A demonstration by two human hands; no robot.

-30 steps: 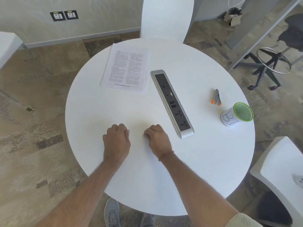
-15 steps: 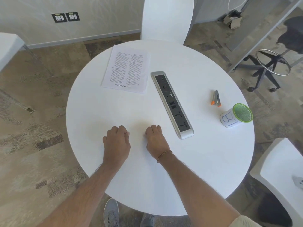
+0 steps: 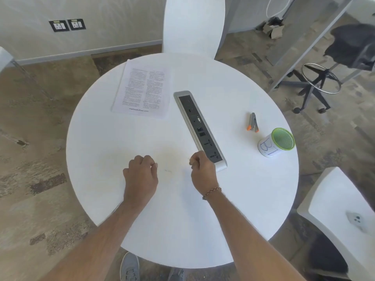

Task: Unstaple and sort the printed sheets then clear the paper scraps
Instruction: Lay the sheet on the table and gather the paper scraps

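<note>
Printed sheets [image 3: 143, 92] lie in a stack at the far left of the round white table [image 3: 253, 199]. A grey and orange staple remover [image 3: 252, 122] lies at the right, next to a green-rimmed mesh cup [image 3: 277, 142] with a white label. My left hand [image 3: 141, 175] rests on the table near the front, fingers curled and holding nothing. My right hand [image 3: 203, 171] is lifted a little, fingers curled and empty, just beside the near end of the power strip [image 3: 199, 126]. Both hands are far from the sheets.
A silver power strip runs diagonally across the table's middle. A white chair [image 3: 192, 25] stands behind the table, another [image 3: 341, 216] at the near right with a phone on its seat. A black stool [image 3: 324, 78] stands at the far right.
My right hand has lifted and moved right toward the power strip's near end. My left hand has stayed in place.
</note>
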